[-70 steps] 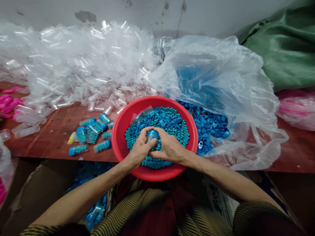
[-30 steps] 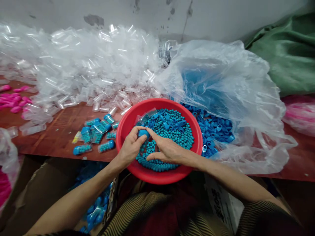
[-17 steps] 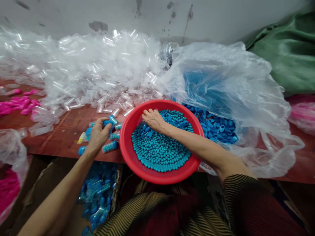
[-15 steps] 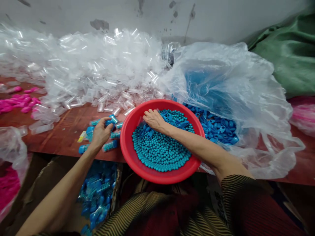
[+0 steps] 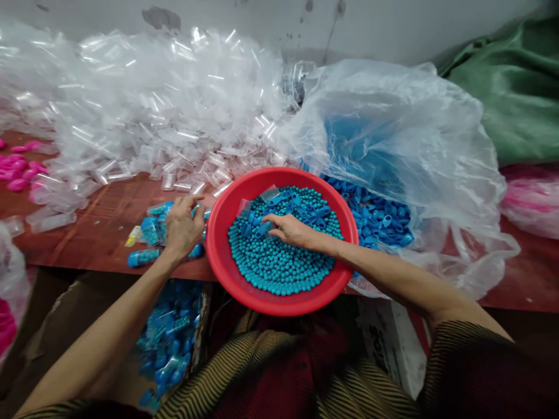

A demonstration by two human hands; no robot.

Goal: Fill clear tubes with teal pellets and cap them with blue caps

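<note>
A red basin (image 5: 282,305) holds many small turquoise beads (image 5: 283,267). Several blue plastic caps (image 5: 297,203) lie on top of them, with a clear tube (image 5: 269,193) towards the basin's far side. Over the beads is my right hand (image 5: 290,230), its thumb and forefinger curled round something small that I cannot make out, close beside a blue cap. My left hand (image 5: 183,227) hovers left of the basin, thumb and fingers apart. Under and around it lie several clear tubes of blue beads with blue caps (image 5: 144,257), partly hidden by the hand.
Clear empty tubes (image 5: 174,116) are heaped along the wall. Loose blue caps (image 5: 384,218) spill from a clear plastic bag (image 5: 437,128) at right. Pink pieces (image 5: 20,169) lie at far left. Below the table edge stands a box of filled blue tubes (image 5: 170,337).
My right hand has moved nearer within the basin, uncovering blue caps and clear tubes. My left hand's fingers have come away from a blue-capped tube. The view has shifted slightly.
</note>
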